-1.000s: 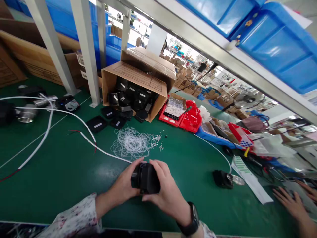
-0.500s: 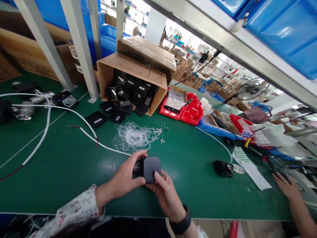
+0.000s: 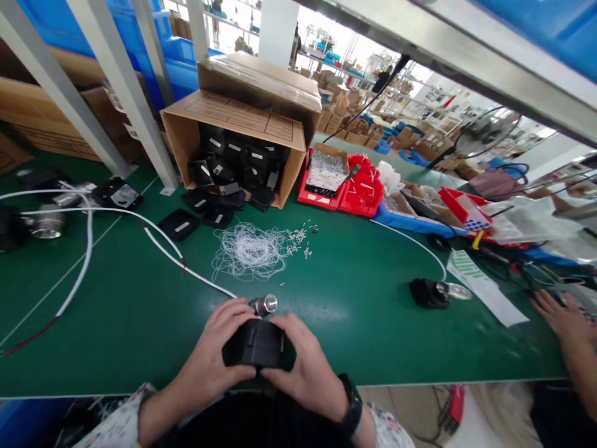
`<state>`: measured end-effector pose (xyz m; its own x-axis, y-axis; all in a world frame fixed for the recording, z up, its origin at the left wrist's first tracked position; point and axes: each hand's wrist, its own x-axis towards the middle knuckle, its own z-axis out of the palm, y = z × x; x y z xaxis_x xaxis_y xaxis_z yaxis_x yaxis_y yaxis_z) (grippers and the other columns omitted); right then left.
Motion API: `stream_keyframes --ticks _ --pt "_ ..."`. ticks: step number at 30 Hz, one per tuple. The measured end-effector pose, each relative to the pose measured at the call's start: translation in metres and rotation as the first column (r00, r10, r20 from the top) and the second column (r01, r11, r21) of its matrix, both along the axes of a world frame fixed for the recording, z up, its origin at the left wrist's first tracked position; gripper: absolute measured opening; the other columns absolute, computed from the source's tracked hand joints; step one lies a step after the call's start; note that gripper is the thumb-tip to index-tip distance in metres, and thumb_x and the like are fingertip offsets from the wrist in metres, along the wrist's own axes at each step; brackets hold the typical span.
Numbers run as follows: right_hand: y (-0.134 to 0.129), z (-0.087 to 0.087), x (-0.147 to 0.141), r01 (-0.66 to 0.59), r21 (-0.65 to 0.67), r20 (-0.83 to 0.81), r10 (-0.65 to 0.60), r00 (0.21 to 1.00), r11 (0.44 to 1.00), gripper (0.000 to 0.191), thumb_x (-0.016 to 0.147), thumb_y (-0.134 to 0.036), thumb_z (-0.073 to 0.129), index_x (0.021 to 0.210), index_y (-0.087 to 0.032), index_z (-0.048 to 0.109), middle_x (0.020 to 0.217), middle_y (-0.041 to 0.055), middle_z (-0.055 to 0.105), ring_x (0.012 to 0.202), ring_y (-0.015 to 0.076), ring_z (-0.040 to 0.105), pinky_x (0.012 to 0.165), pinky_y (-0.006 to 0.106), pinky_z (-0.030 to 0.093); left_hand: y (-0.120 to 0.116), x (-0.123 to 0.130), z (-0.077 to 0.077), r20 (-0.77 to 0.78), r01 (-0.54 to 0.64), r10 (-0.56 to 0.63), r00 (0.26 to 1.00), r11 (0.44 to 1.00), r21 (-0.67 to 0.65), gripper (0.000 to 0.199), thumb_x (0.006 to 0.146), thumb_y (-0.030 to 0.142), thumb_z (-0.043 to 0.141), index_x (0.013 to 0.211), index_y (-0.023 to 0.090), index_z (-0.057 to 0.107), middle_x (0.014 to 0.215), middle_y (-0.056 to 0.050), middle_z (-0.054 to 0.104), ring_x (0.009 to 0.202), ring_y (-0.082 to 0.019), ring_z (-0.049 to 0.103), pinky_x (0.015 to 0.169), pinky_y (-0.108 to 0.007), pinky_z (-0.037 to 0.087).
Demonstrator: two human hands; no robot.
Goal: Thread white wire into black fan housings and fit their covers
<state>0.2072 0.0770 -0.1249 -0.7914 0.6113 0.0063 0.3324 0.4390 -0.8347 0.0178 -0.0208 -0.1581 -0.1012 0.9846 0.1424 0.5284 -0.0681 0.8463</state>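
Note:
Near the table's front edge, both my hands grip a black plastic housing (image 3: 262,343) from its two sides. My left hand (image 3: 212,348) curls round its left end, thumb along the lower edge. My right hand (image 3: 308,367) presses the right end between thumb and fingers. A metal cylinder with a shiny open end (image 3: 265,304) sticks out beyond the housing; a white cable (image 3: 209,283) runs from behind my left fingers to the left. Past the hands lie a tangle of thin clear line (image 3: 249,252) and a scatter of small pins (image 3: 298,239).
A cardboard box (image 3: 233,115) of black covers lies on its side at the back. Red bins (image 3: 321,198) of small parts stand beside it. A black lamp-like unit (image 3: 428,294) sits to the right, near a co-worker's hand (image 3: 559,314). Metal posts (image 3: 114,93) rise at left.
The black housing has been turned and brought closer to the front edge. My hands now hold it from both sides, and the metal cylinder has come into view.

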Motion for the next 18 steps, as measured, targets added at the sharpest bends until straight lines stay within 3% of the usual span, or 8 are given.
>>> stream_keyframes --ticks 2,4,7,10,12,14,16,18 --pt "0.009 -0.008 0.004 -0.070 0.155 -0.005 0.071 0.997 0.986 0.049 0.077 -0.022 0.065 0.122 -0.021 0.046 0.113 0.0086 0.056 0.101 0.0238 0.052 0.087 0.038 0.047 0.000 0.008 -0.009 -0.012 -0.122 0.122 0.992 0.992 0.013 0.062 0.068 0.059 0.072 0.119 0.028 0.053 0.138 -0.007 0.035 0.126 -0.035 0.031 0.107 -0.052 0.026" --pt "0.020 -0.019 0.009 -0.130 0.331 0.005 0.136 0.991 0.935 0.049 0.083 -0.016 0.054 0.130 -0.019 0.040 0.122 0.0115 0.053 0.106 0.0252 0.048 0.091 0.042 0.045 0.008 0.016 -0.011 0.067 -0.210 0.214 0.975 0.976 -0.065 0.068 0.068 0.045 0.074 0.126 0.024 0.045 0.137 -0.011 0.035 0.114 -0.032 0.044 0.099 -0.049 0.037" --pt "0.030 -0.037 0.019 -0.159 0.575 0.013 0.185 0.983 0.802 0.053 0.086 -0.007 0.042 0.137 -0.020 0.034 0.130 0.0134 0.049 0.112 0.0261 0.045 0.093 0.044 0.046 0.024 0.027 -0.003 0.156 -0.155 0.200 0.967 0.953 -0.261 0.066 0.068 0.027 0.066 0.127 0.015 0.039 0.112 -0.011 0.054 0.089 -0.025 0.056 0.081 -0.041 0.047" --pt "0.032 -0.047 0.036 -0.186 0.682 0.016 0.240 0.971 0.707 0.046 0.092 -0.013 0.041 0.136 -0.026 0.037 0.127 0.0125 0.052 0.113 0.0245 0.048 0.091 0.041 0.048 0.032 0.035 0.002 0.104 -0.068 0.102 0.989 0.956 -0.285 0.057 0.065 0.021 0.065 0.119 0.016 0.045 0.107 -0.008 0.059 0.096 -0.027 0.057 0.087 -0.040 0.046" --pt "0.037 -0.048 0.049 -0.204 0.644 0.013 0.256 0.966 0.737 0.043 0.093 -0.031 0.048 0.135 -0.023 0.040 0.126 0.0140 0.052 0.115 0.0251 0.049 0.093 0.041 0.049 0.029 0.037 -0.004 0.062 -0.062 0.079 0.995 0.968 -0.244 0.062 0.063 0.017 0.066 0.121 0.019 0.044 0.115 -0.008 0.058 0.105 -0.028 0.055 0.094 -0.040 0.044" --pt "0.054 -0.047 0.058 -0.093 0.565 -0.002 0.114 0.994 0.820 0.043 0.093 -0.041 0.048 0.129 -0.019 0.046 0.122 0.0151 0.054 0.114 0.0247 0.052 0.094 0.040 0.049 0.023 0.038 -0.015 0.013 -0.064 0.068 0.998 0.979 -0.196 0.069 0.062 0.014 0.067 0.125 0.022 0.041 0.122 -0.007 0.056 0.111 -0.028 0.053 0.098 -0.041 0.042" --pt "0.082 -0.047 0.058 0.101 0.511 0.010 -0.124 0.992 0.854 0.031 0.096 -0.033 0.039 0.118 -0.017 0.055 0.112 0.0135 0.059 0.107 0.0222 0.056 0.091 0.038 0.051 0.021 0.038 -0.024 -0.042 -0.049 0.044 0.998 0.991 -0.125 0.071 0.062 0.013 0.068 0.127 0.025 0.041 0.124 -0.007 0.055 0.114 -0.028 0.052 0.100 -0.041 0.042" --pt "0.117 -0.048 0.047 0.199 0.508 0.061 -0.266 0.962 0.838 0.030 0.096 -0.020 0.033 0.109 -0.017 0.060 0.104 0.0110 0.061 0.099 0.0200 0.059 0.088 0.036 0.051 0.024 0.037 -0.027 -0.076 -0.010 0.004 0.997 0.997 -0.074 0.070 0.064 0.013 0.068 0.127 0.025 0.041 0.125 -0.007 0.055 0.114 -0.028 0.052 0.100 -0.040 0.043"
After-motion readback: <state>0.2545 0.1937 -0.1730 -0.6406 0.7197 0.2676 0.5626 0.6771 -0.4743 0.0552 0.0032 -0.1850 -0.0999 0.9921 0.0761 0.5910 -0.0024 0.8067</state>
